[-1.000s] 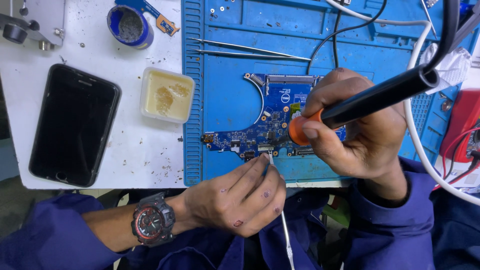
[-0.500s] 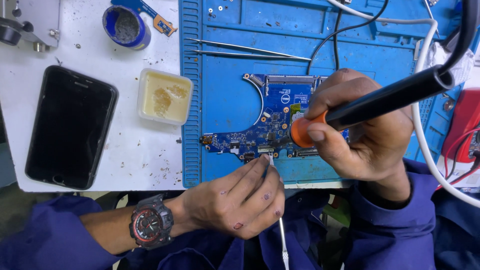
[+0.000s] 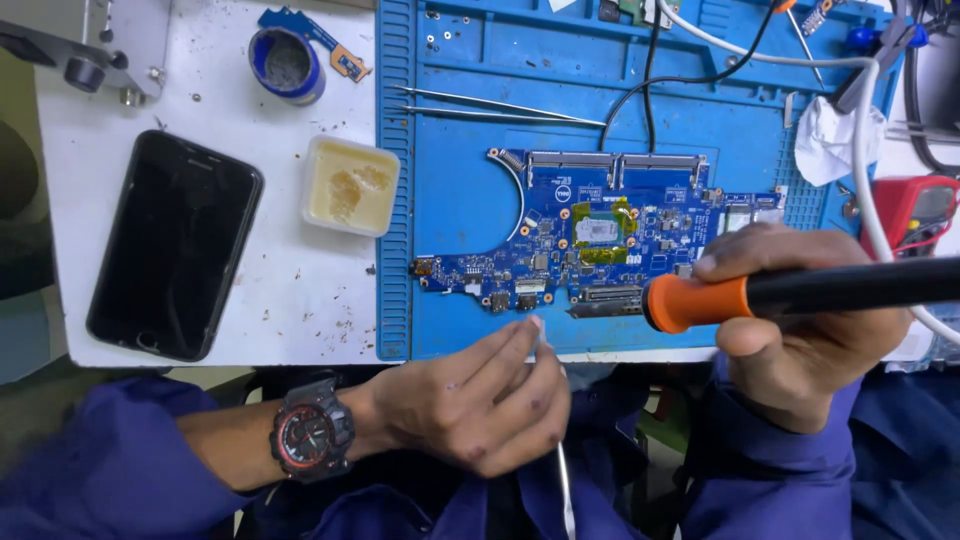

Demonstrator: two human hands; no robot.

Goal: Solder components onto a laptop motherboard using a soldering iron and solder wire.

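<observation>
Orange-collared soldering iron (image 3: 800, 292), tip hard to make out, sits clenched in my right hand (image 3: 810, 330); my left hand (image 3: 480, 400) pinches solder wire (image 3: 563, 470) near the blue circuit board (image 3: 600, 235) on the mat (image 3: 460, 200).

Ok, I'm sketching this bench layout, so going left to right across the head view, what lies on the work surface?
Black phone → square tub of yellowish paste → blue circuit board on the blue mat → soldering iron in the right hand → red meter.
</observation>
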